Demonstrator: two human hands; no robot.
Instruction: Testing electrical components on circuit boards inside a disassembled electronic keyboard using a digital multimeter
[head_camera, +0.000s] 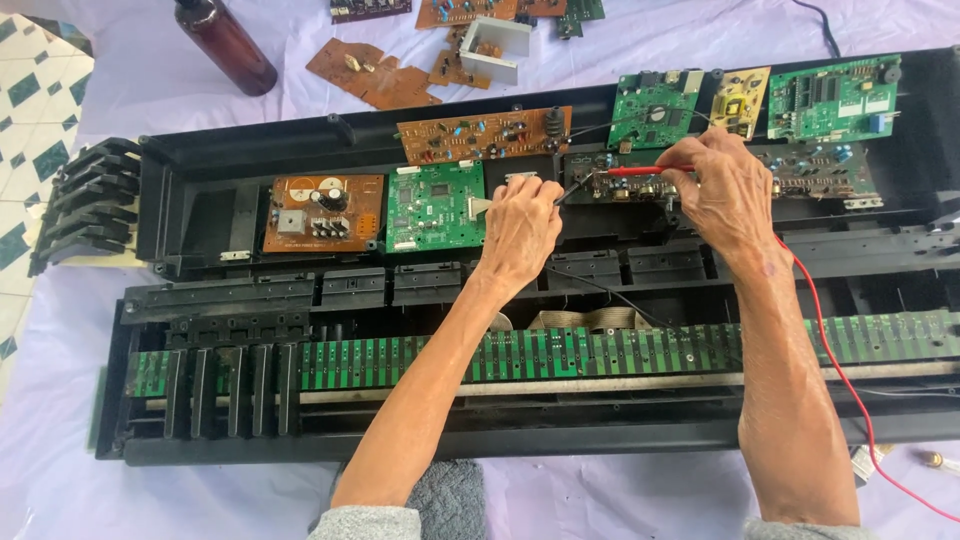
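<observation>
An opened black electronic keyboard case (200, 160) lies across a white cloth with its circuit boards bared. My left hand (520, 225) pinches a thin black probe whose tip points right toward a dark board (625, 185) in the middle of the case. My right hand (725, 190) grips a red probe (640, 171) lying horizontally over that same board, tip toward the left. A red wire (850, 385) runs from my right wrist down to the lower right. A green board (435, 207) sits just left of my left hand.
A brown board with capacitors (322, 212), a long brown board (480, 135) and several green and yellow boards (835, 97) line the case. A long green key contact strip (600, 352) crosses the front. A brown bottle (225, 45) and loose boards lie behind.
</observation>
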